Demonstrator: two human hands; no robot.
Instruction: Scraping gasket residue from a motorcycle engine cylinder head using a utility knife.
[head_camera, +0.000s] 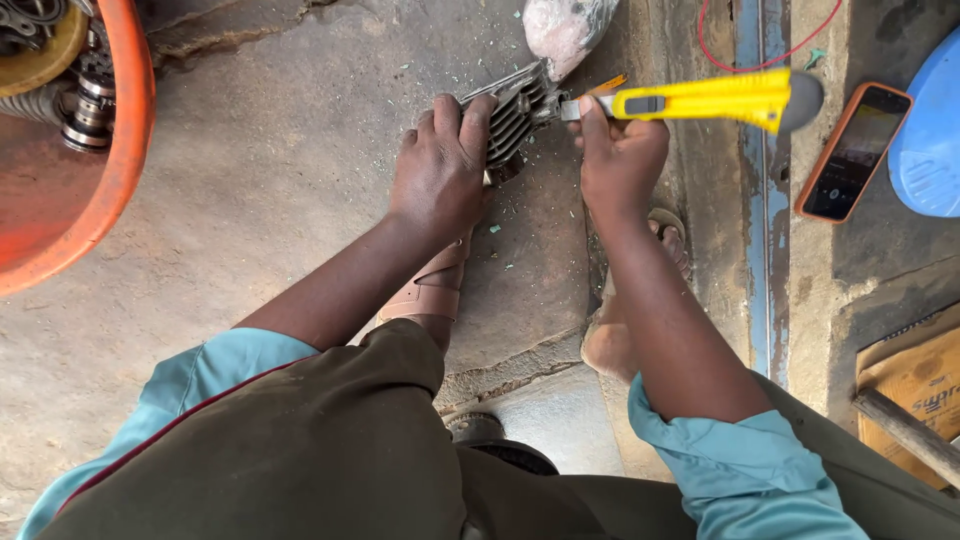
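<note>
My left hand (442, 168) grips a finned grey metal engine part (517, 112) that rests on the concrete floor. A yellow utility knife (700, 98) is in my right hand (620, 155), its blade end pressed against the right edge of the finned part. The knife's handle sticks out to the right, level with the floor. Small pale shavings lie scattered around the part. My sandalled feet (432, 285) are below the hands.
An orange basin (110, 150) with metal engine pieces sits at the upper left. A phone in an orange case (853, 152) lies at the right beside a blue plastic object (930, 140). A plastic bag (565, 30) is behind the part. Cardboard (915, 385) lies lower right.
</note>
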